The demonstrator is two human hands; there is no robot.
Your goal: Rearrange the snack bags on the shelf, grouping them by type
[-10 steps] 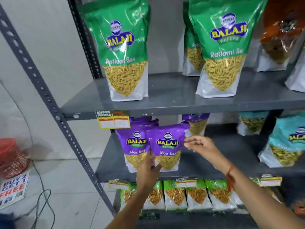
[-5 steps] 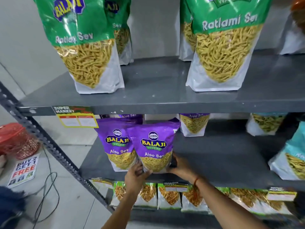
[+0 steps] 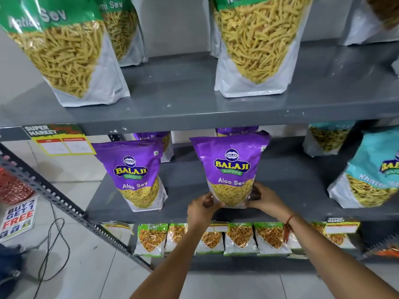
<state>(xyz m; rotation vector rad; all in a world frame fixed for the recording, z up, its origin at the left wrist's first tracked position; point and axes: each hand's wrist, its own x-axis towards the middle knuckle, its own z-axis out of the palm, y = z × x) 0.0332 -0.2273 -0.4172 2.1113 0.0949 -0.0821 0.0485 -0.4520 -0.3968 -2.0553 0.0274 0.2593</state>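
Glossy purple Aloo Sev pouch (image 3: 231, 169), crinkled foil with a clear window on thin yellow strands, stands upright on the grey metal middle shelf (image 3: 302, 190). Left hand (image 3: 201, 209) and right hand (image 3: 266, 199) each grip a bottom corner, fingers closed on it. Versus half a second ago: pouch now sits well apart from the second purple pouch (image 3: 133, 173), no longer overlapping it.

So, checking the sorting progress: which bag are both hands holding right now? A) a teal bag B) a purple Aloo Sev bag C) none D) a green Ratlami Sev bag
B: the left hand and right hand grip the base of the purple Aloo Sev bag on the middle shelf.
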